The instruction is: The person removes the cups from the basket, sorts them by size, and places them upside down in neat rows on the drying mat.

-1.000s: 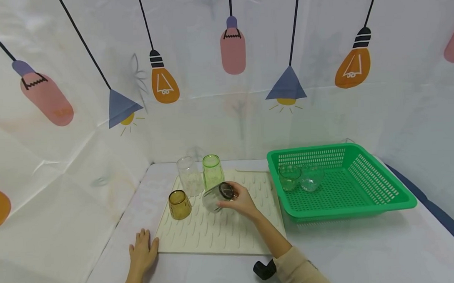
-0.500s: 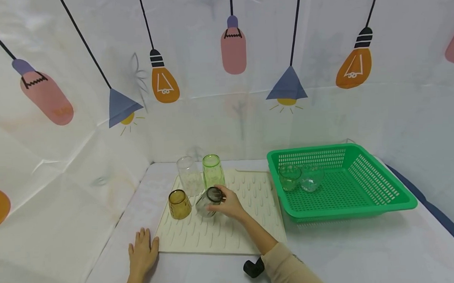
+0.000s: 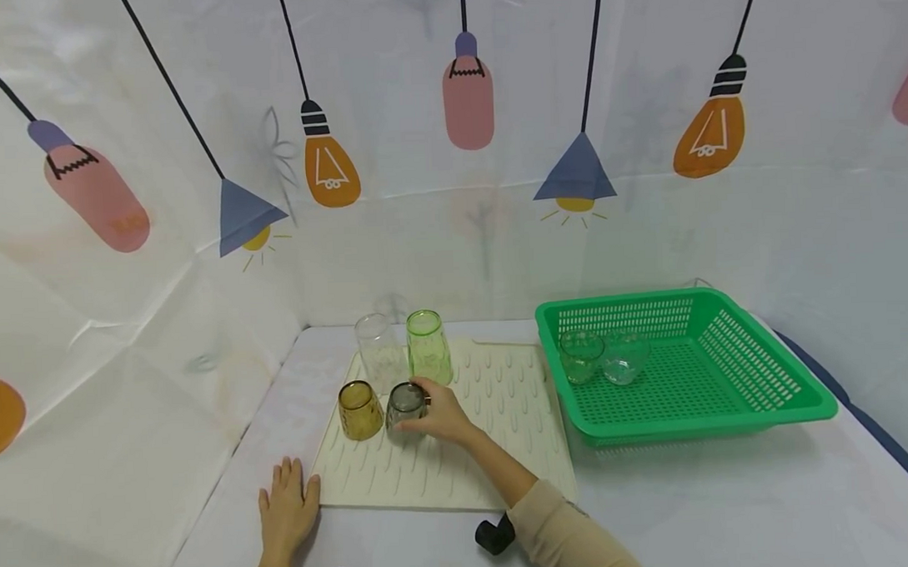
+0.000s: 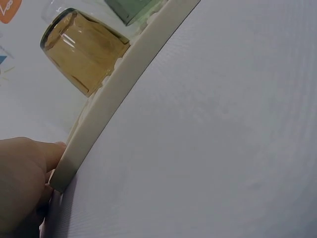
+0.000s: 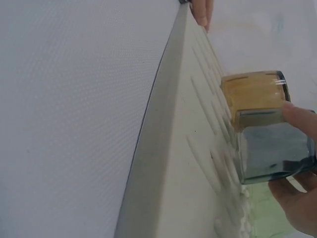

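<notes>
My right hand (image 3: 442, 416) grips a smoky grey glass (image 3: 406, 407), thumb on one side and fingers on the other. The glass stands mouth down at the cream drying mat (image 3: 446, 476); in the right wrist view its rim (image 5: 239, 148) is at the ridges. Just left of it an amber glass (image 3: 361, 412) sits upside down. Behind them are a tall clear glass (image 3: 381, 357) and a tall green glass (image 3: 429, 351), also inverted. My left hand (image 3: 287, 510) lies with fingers extended on the table, its thumb touching the mat's front left corner.
A green plastic basket (image 3: 699, 429) stands right of the mat. Inside, at its left, are a greenish glass (image 3: 581, 358) and a clear glass cup (image 3: 626, 359). Black wrist devices show beside the right sleeve (image 3: 568, 534) and near the left forearm. A printed sheet hangs behind.
My right hand has moved left and down with the grey glass, bringing it from tilted to upright, mouth down, beside the amber glass. The left hand has stayed in place.
</notes>
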Demonstrator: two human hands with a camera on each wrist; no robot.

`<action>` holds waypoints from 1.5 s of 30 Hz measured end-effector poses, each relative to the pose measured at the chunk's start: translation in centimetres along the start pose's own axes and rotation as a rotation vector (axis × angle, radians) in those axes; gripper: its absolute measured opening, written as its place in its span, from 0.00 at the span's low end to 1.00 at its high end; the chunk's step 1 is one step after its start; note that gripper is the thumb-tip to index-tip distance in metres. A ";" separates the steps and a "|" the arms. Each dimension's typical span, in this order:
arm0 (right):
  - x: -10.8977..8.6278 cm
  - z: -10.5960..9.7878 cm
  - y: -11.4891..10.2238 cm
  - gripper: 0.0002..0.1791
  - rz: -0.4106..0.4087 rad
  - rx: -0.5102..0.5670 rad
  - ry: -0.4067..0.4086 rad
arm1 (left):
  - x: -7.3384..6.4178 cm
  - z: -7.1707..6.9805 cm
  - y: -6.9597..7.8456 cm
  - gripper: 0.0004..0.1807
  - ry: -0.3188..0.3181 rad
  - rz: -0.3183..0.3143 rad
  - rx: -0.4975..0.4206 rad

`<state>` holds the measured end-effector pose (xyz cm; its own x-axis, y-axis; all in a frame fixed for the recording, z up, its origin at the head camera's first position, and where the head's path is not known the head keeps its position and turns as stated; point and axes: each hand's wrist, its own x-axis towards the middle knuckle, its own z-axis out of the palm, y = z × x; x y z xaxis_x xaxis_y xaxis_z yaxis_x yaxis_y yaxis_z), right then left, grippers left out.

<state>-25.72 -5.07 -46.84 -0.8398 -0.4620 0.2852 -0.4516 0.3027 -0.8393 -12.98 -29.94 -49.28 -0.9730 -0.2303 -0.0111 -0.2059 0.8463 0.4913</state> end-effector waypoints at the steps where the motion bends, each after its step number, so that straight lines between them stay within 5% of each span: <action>1: 0.0 0.1 -0.1 0.42 -0.009 -0.017 -0.003 | 0.0 0.0 0.0 0.31 -0.001 -0.001 0.000; 10: 0.4 0.6 -0.8 0.42 -0.057 -0.078 -0.015 | -0.2 0.0 0.0 0.32 0.002 0.001 -0.004; 27: -0.2 -0.3 -1.4 0.45 -0.008 -0.185 -0.116 | -0.1 0.1 -0.1 0.32 0.008 -0.011 0.009; 35: -2.1 -4.5 -2.9 0.38 -0.102 -0.124 0.029 | -0.1 0.1 0.1 0.32 -0.002 -0.029 0.001; 45: -5.0 -12.8 -2.9 0.31 -0.232 -0.127 0.315 | 0.0 0.2 0.0 0.33 0.000 -0.026 0.015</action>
<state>-24.12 7.00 -39.94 -0.7533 -0.2580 0.6049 -0.6572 0.3298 -0.6777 -13.00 -29.80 -49.46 -0.9674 -0.2522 -0.0237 -0.2326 0.8474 0.4774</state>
